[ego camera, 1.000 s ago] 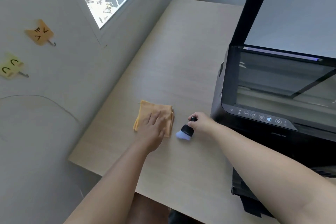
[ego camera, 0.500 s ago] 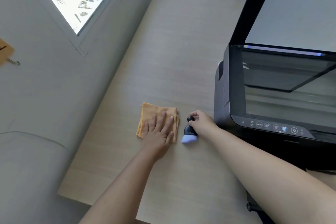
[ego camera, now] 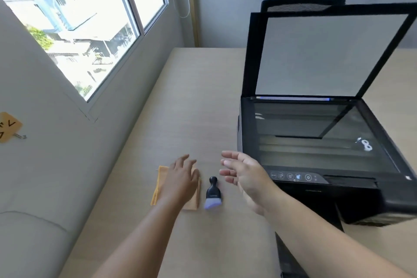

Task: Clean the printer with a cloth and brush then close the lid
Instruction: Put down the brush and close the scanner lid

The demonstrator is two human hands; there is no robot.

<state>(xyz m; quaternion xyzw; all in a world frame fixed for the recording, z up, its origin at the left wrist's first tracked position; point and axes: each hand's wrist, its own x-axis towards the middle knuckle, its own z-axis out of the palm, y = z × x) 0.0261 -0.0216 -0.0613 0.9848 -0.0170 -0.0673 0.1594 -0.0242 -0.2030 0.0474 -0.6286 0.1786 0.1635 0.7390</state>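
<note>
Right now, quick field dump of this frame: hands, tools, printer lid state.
left hand: open, over the orange cloth, contact unclear
right hand: open, empty, raised beside the brush
brush: lying on table, bristles toward camera, right of cloth
printer: on table, right side
lid: raised open
scanner glass: exposed, white speck near right edge

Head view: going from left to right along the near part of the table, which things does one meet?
Folded orange cloth under the open left hand → small black brush with pale purple bristles → open right hand, holding nothing → black printer with its lid raised.
</note>
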